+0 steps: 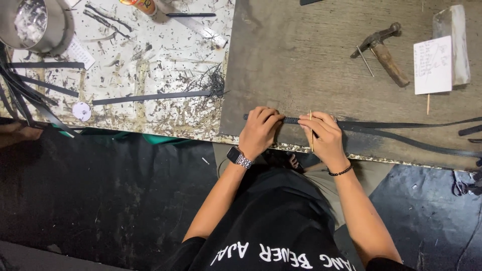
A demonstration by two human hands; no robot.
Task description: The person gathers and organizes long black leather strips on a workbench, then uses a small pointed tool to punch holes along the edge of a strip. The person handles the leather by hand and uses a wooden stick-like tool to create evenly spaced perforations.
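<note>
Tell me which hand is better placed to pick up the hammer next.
Right. The right hand lies on the black strap nearer the hammer, though it already holds a thin wooden stick. The left hand presses the strap's end, farther off.

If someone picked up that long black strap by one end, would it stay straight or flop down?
The black strap would probably flop: it is long, thin and already curves across the table. It looks light for its length. Both the left hand and the right hand press it flat.
</note>
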